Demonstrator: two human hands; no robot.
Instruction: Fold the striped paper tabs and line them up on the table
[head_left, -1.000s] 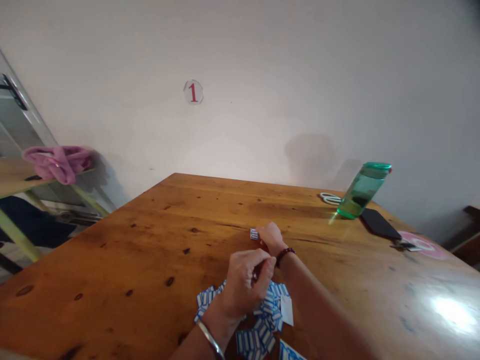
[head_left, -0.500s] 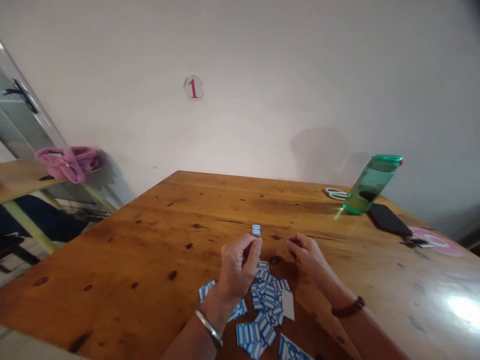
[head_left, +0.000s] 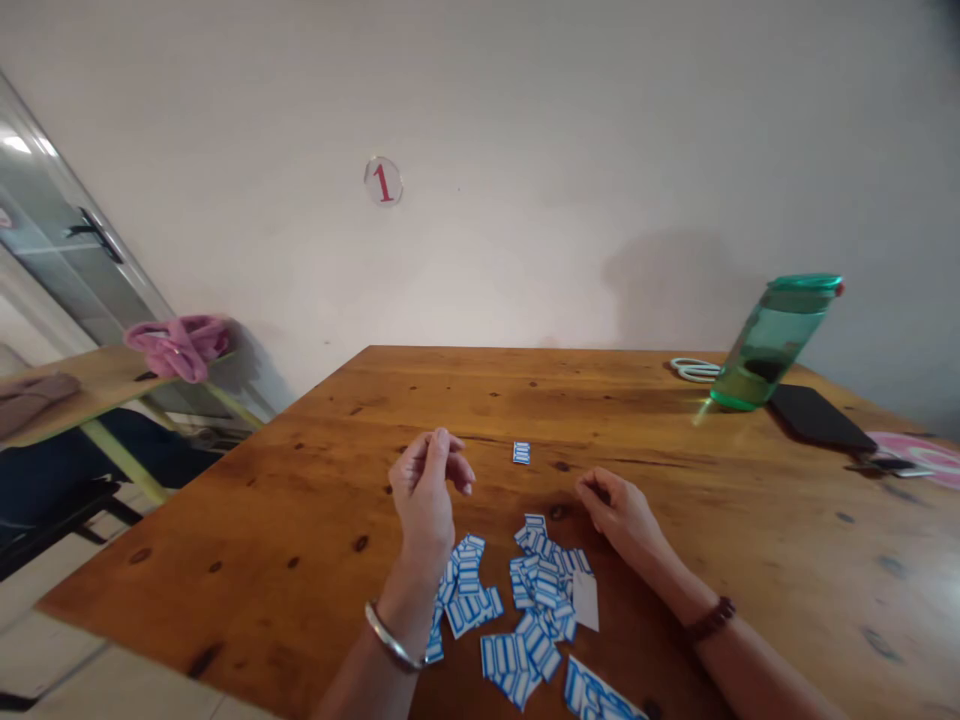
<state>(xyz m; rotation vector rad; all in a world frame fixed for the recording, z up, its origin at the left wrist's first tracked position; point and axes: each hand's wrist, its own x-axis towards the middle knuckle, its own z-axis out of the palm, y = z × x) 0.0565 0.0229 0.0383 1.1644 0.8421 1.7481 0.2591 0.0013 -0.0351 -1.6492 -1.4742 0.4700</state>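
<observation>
Bare left hand (head_left: 426,495) and bare right hand (head_left: 624,512) at a brown wooden table (head_left: 300,500).
The left thumb stands apart from its curled fingers; whether the right's curled fingertips meet, I cannot tell. One small rectangular blue-and-white card (head_left: 522,453) lies beyond and between them, apart from the scattered blue-and-white cards (head_left: 543,582).

Silver bangle (head_left: 388,643) at left wrist (head_left: 415,588), dark red beaded bracelet (head_left: 711,622) at right
</observation>
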